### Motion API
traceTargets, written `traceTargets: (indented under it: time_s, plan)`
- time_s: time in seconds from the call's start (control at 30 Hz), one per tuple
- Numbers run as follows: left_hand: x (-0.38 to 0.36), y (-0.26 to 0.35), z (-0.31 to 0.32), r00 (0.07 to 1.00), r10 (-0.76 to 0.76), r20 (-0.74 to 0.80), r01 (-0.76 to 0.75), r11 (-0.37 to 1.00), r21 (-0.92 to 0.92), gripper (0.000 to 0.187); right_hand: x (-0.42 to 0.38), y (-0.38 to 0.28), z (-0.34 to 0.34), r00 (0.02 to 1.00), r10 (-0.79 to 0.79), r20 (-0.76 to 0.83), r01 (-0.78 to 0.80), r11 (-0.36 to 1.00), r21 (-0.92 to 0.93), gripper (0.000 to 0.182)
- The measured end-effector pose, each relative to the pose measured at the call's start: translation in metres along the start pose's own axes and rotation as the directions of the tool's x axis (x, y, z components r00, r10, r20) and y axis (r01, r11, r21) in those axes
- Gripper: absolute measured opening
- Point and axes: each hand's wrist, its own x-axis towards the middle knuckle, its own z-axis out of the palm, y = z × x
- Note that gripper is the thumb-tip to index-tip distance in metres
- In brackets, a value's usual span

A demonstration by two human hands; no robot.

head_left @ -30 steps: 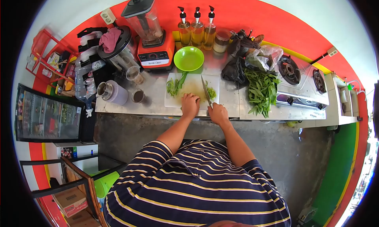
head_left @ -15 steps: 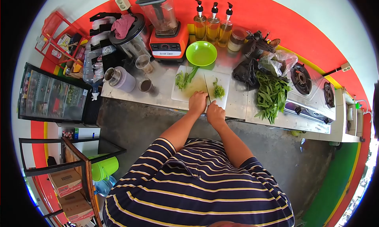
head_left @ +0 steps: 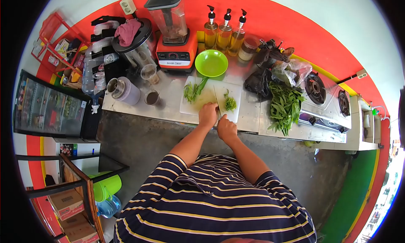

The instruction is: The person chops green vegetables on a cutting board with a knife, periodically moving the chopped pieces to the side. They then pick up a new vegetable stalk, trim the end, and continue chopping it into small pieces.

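A white cutting board (head_left: 236,86) lies on the metal counter. My right hand (head_left: 227,129) is wrapped round the handle of a knife (head_left: 217,100), whose blade points away from me across the board. Just left of the blade, at the board's near edge, my left hand (head_left: 208,115) is closed with its fingertips beside the knife; what they hold, if anything, is hidden. Chopped greens (head_left: 230,102) form a small pile right of the blade. Longer green stems and leaves (head_left: 192,92) lie on the board's left part. A green bowl (head_left: 211,64) stands behind the board.
Behind the board stand a red blender (head_left: 175,53) and several pump bottles (head_left: 223,36). Leafy greens (head_left: 284,105) and a black plastic bag (head_left: 258,83) lie to the right, before a gas stove (head_left: 325,101). A dark-filled cup (head_left: 152,98) and a flask (head_left: 126,91) stand left.
The whole view has shifted slightly, so the counter sits a little lower and further left. Both hands stay at the board's near edge, the right one still on the knife.
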Motion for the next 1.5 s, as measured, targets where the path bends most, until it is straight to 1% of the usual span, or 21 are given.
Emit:
traceTargets:
  time_s: [0.1, 0.27, 0.33, 0.37, 0.43, 0.47, 0.53, 0.67, 0.73, 0.83, 0.87, 0.93, 0.97, 1.07, 1.13, 1.23, 1.33, 1.37, 1.43, 1.47, 1.5]
  plan:
    - [-0.003, -0.003, 0.001, 1.000, 0.009, 0.007, -0.009, 1.000, 0.026, 0.010, 0.018, -0.001, -0.006, 0.999, -0.012, -0.036, 0.013, 1.000, 0.017, 0.025]
    - [-0.015, -0.011, 0.005, 0.998, 0.063, -0.002, -0.063, 0.998, 0.030, 0.010, 0.004, -0.005, -0.011, 1.000, -0.008, 0.004, 0.008, 1.000, -0.030, 0.026]
    - [-0.013, -0.015, 0.002, 0.993, 0.105, -0.062, -0.110, 0.991, -0.073, 0.010, -0.003, -0.007, -0.004, 0.999, 0.018, 0.030, -0.016, 0.998, -0.058, 0.027]
    - [-0.014, -0.017, 0.001, 0.993, 0.105, -0.055, -0.109, 0.991, -0.074, 0.010, -0.003, -0.008, -0.002, 0.999, 0.023, 0.036, -0.021, 0.998, -0.055, 0.027]
    - [-0.009, -0.018, 0.001, 0.990, 0.089, -0.112, -0.107, 0.980, -0.167, 0.008, 0.000, -0.009, 0.000, 0.999, 0.033, 0.015, -0.032, 0.999, -0.018, 0.027]
    - [-0.007, -0.020, 0.001, 0.990, 0.088, -0.107, -0.106, 0.980, -0.171, 0.008, 0.006, -0.008, -0.001, 0.999, 0.038, 0.018, -0.037, 0.999, -0.019, 0.027]
    - [-0.004, -0.022, 0.000, 0.994, 0.104, -0.041, -0.109, 0.979, -0.171, 0.006, 0.018, -0.006, -0.011, 1.000, -0.023, -0.004, 0.023, 1.000, -0.015, 0.026]
    - [-0.004, -0.022, -0.001, 0.996, 0.084, -0.006, -0.084, 0.986, -0.147, 0.005, 0.016, -0.003, -0.016, 0.999, -0.043, 0.010, 0.044, 0.999, -0.030, 0.025]
    - [-0.003, -0.023, 0.000, 0.998, 0.049, -0.044, -0.060, 0.953, -0.296, 0.005, 0.005, -0.005, -0.006, 0.999, 0.003, 0.034, -0.002, 0.999, -0.034, 0.026]
    - [-0.005, -0.023, 0.001, 0.997, 0.067, -0.034, -0.072, 0.978, -0.197, 0.007, -0.004, -0.007, 0.001, 0.998, 0.044, 0.055, -0.045, 0.999, 0.023, 0.026]
    - [-0.006, -0.023, 0.001, 0.997, 0.069, -0.036, -0.075, 0.977, -0.199, 0.007, -0.001, -0.007, -0.001, 0.998, 0.044, 0.052, -0.045, 0.999, 0.021, 0.026]
    - [-0.008, -0.025, 0.002, 0.984, 0.118, -0.130, -0.146, 0.963, -0.227, 0.008, 0.011, -0.007, -0.007, 0.998, -0.011, 0.055, 0.011, 1.000, -0.001, 0.029]
    - [-0.009, -0.027, 0.003, 0.984, 0.116, -0.133, -0.144, 0.964, -0.225, 0.008, 0.014, -0.006, -0.008, 0.998, -0.015, 0.055, 0.015, 1.000, -0.002, 0.029]
    - [-0.011, -0.025, -0.003, 0.979, 0.181, -0.090, -0.195, 0.965, -0.176, 0.009, 0.014, -0.009, -0.013, 0.999, -0.033, 0.023, 0.033, 0.999, -0.002, 0.032]
    - [-0.015, -0.024, -0.003, 0.972, 0.204, -0.116, -0.217, 0.969, -0.114, 0.010, 0.005, -0.009, -0.008, 0.996, -0.011, 0.091, 0.012, 1.000, -0.009, 0.032]
    - [-0.016, -0.031, -0.001, 0.973, 0.217, -0.084, -0.224, 0.971, -0.083, 0.012, -0.002, -0.010, 0.002, 0.995, 0.027, 0.092, -0.028, 1.000, 0.013, 0.031]
    - [-0.013, -0.037, -0.001, 0.966, 0.246, -0.082, -0.255, 0.960, -0.115, 0.012, 0.013, -0.010, -0.006, 0.995, -0.005, 0.095, 0.002, 0.999, 0.033, 0.033]
    - [-0.012, -0.038, 0.000, 0.966, 0.243, -0.086, -0.252, 0.960, -0.120, 0.012, 0.016, -0.008, -0.009, 0.995, -0.005, 0.095, 0.002, 1.000, 0.025, 0.033]
    - [-0.010, -0.037, -0.004, 0.977, 0.215, -0.003, -0.214, 0.974, -0.073, 0.013, 0.021, -0.008, -0.015, 0.991, -0.018, 0.133, 0.018, 1.000, 0.002, 0.035]
    - [-0.010, -0.035, -0.005, 0.977, 0.215, -0.005, -0.215, 0.974, -0.073, 0.013, 0.017, -0.008, -0.015, 0.991, -0.018, 0.132, 0.018, 1.000, 0.002, 0.035]
    - [-0.011, -0.033, -0.005, 0.985, 0.169, -0.039, -0.173, 0.978, -0.116, 0.013, 0.012, -0.007, -0.011, 0.991, 0.000, 0.134, 0.000, 1.000, -0.004, 0.035]
